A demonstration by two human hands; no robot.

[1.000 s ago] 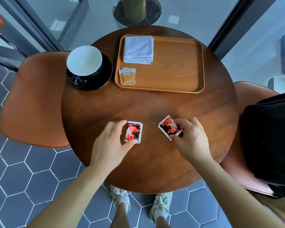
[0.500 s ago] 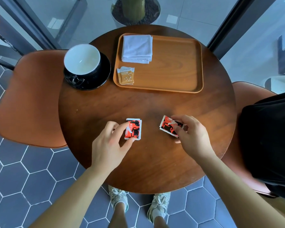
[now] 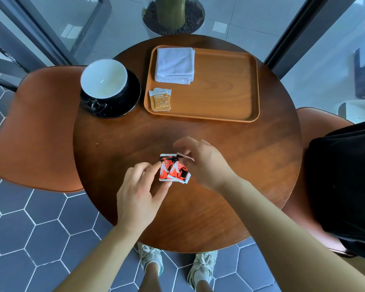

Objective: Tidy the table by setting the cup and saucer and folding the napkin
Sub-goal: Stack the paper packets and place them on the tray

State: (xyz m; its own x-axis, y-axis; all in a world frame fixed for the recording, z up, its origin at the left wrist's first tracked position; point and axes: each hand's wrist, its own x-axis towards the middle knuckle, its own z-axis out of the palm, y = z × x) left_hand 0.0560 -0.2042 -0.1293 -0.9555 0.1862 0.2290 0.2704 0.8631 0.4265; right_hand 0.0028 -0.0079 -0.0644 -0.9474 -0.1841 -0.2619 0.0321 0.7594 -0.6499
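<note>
We see bright, even daylight from the glass wall (image 3: 251, 22) at twelve o'clock, soft sheen on the round table (image 3: 198, 133), the right hand (image 3: 204, 165) motion-blurred, wide-angle bending at the edges

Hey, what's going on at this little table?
A person is gathering packets on the round table. The left hand pinches a red packet; the right hand, blurred, touches a second packet that overlaps it. The cup sits on its saucer, and the folded napkin lies on the wooden tray beside brown sachets.
</note>
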